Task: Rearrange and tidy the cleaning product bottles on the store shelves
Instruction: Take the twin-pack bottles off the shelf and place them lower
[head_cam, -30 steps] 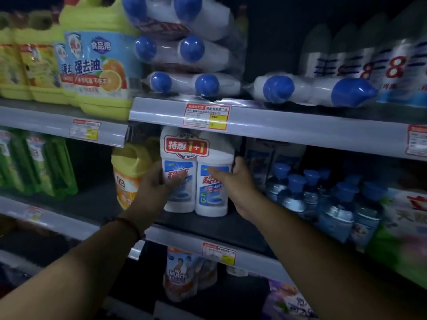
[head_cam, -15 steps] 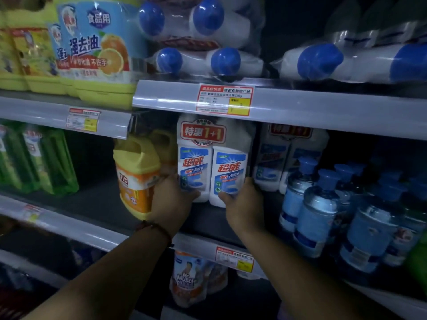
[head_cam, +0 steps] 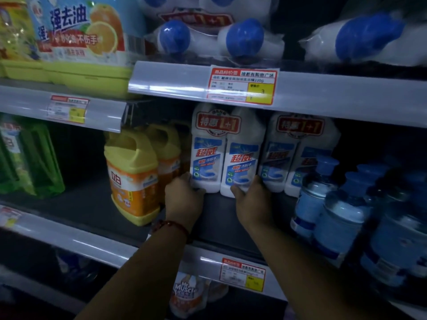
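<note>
Your left hand [head_cam: 183, 196] and right hand [head_cam: 253, 200] grip the base of the upright twin pack [head_cam: 227, 153] from either side; it stands straight ahead, equally near both.

Brand names and offer badges you can read on the shelves

At centre frame, the front twin-pack [head_cam: 227, 158] carries a red badge reading "特惠 1+1", and each of its bottles says "超威" in red. Just to its right, the second twin-pack [head_cam: 298, 153] shows the same "特惠 1+1" badge. Left of centre, the orange jug [head_cam: 131, 179] reads "立白". At upper left, the big jug [head_cam: 76, 26] reads "强去油" and "不伤手". At top centre, you can make out "1+1" on the wrapped pack [head_cam: 198, 19]. On the price tag [head_cam: 241, 85] you can read "220g" and, in its yellow box, "3". At bottom centre, the pouch [head_cam: 186, 294] says "Mr Muscle". The other tags are too blurred to read.
</note>
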The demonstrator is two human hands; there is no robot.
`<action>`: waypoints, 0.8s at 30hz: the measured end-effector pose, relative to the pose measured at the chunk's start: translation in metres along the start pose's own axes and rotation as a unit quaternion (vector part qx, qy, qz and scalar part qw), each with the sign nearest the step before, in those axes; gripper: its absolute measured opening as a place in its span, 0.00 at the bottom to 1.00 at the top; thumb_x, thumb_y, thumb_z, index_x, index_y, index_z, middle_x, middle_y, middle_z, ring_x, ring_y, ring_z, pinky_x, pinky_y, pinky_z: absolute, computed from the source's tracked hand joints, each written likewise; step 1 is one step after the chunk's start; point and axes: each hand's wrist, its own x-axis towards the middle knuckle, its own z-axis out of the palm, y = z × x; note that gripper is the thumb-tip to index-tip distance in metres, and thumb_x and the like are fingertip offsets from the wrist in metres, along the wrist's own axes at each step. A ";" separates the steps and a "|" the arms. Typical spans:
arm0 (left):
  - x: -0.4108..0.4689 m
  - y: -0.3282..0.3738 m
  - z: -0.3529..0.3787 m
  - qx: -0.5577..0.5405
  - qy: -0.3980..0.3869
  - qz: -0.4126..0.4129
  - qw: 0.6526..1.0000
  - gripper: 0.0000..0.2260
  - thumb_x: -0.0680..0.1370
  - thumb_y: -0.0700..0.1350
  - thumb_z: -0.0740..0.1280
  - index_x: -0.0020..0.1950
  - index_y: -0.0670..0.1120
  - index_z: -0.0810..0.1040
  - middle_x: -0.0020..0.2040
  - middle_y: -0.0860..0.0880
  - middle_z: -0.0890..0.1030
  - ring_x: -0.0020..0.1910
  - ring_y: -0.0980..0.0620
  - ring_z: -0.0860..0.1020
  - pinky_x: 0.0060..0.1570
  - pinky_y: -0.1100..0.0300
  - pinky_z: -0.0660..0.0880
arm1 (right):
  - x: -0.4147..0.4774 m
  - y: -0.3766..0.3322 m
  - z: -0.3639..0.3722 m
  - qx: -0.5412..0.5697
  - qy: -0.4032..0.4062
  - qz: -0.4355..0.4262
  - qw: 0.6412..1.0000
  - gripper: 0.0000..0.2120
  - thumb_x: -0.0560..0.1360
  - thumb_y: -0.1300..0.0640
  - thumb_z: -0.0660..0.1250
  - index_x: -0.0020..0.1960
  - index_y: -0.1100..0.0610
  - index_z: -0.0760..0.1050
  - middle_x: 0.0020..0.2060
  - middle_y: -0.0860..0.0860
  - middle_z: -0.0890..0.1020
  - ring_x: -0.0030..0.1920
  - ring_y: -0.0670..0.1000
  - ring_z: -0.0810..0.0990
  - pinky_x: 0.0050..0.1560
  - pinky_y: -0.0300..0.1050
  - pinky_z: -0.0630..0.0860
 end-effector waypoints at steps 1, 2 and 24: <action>-0.001 0.000 -0.001 0.001 -0.001 0.004 1.000 0.16 0.76 0.43 0.72 0.63 0.46 0.80 0.60 0.47 0.83 0.60 0.47 0.80 0.56 0.61 0.72 | 0.000 0.000 0.000 0.003 0.000 0.000 1.000 0.25 0.77 0.54 0.71 0.69 0.62 0.69 0.65 0.60 0.77 0.65 0.59 0.76 0.65 0.52 0.74; -0.001 0.000 -0.001 0.000 -0.002 0.008 1.000 0.15 0.76 0.42 0.71 0.63 0.46 0.80 0.60 0.47 0.83 0.60 0.47 0.80 0.55 0.62 0.71 | 0.000 0.001 0.000 0.007 0.000 -0.002 1.000 0.25 0.77 0.54 0.71 0.69 0.62 0.69 0.65 0.60 0.77 0.66 0.59 0.76 0.65 0.53 0.74; 0.004 -0.001 0.003 -0.021 -0.092 -0.010 0.995 0.28 0.73 0.46 0.74 0.71 0.52 0.70 0.67 0.49 0.77 0.67 0.46 0.75 0.65 0.52 0.73 | 0.010 0.004 0.004 -0.048 0.008 0.010 0.999 0.26 0.76 0.49 0.71 0.67 0.64 0.71 0.64 0.61 0.78 0.64 0.61 0.76 0.62 0.52 0.75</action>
